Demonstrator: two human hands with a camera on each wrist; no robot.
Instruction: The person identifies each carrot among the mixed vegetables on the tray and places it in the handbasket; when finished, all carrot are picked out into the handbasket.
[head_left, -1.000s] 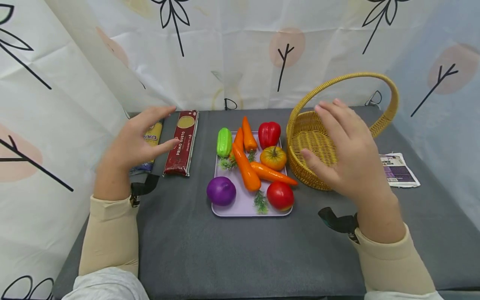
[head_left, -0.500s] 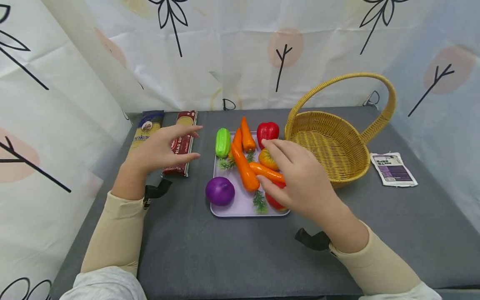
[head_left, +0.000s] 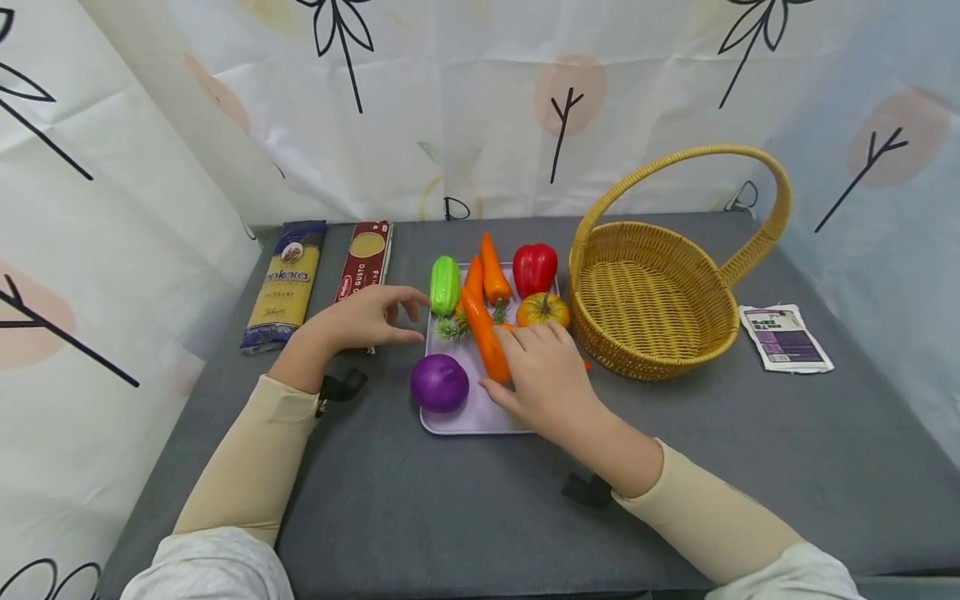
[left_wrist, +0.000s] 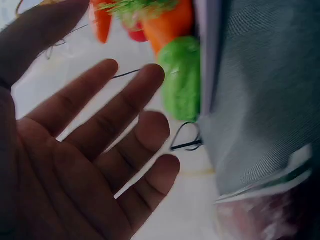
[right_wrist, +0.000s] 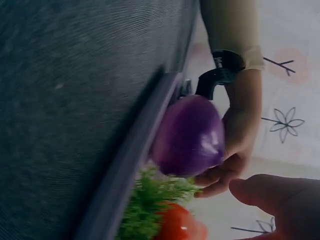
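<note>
On a pale lilac tray (head_left: 480, 423) in the middle lie toy-like vegetables: orange carrots (head_left: 483, 333), a green cucumber (head_left: 446, 285), a red bell pepper (head_left: 535, 268), a small orange pumpkin (head_left: 542, 309) and a round purple onion-like vegetable (head_left: 439, 384). My right hand (head_left: 546, 375) is over the tray's right front part, fingertips by the pumpkin and thumb near a carrot. It hides the tomato. My left hand (head_left: 371, 318) is at the tray's left edge, between cucumber and purple vegetable. The left wrist view shows its fingers (left_wrist: 120, 110) loosely spread, holding nothing.
A yellow wicker basket (head_left: 622, 360) with a tall handle stands right of the tray. Beyond it lies a white and purple packet (head_left: 787, 340). At the left are a yellow-blue pasta pack (head_left: 285, 287) and a dark red spaghetti pack (head_left: 366, 257), partly behind the left hand.
My right hand has moved left from in front of the basket to over the tray. The left hand has come right, from the pasta packs to the tray's edge.
</note>
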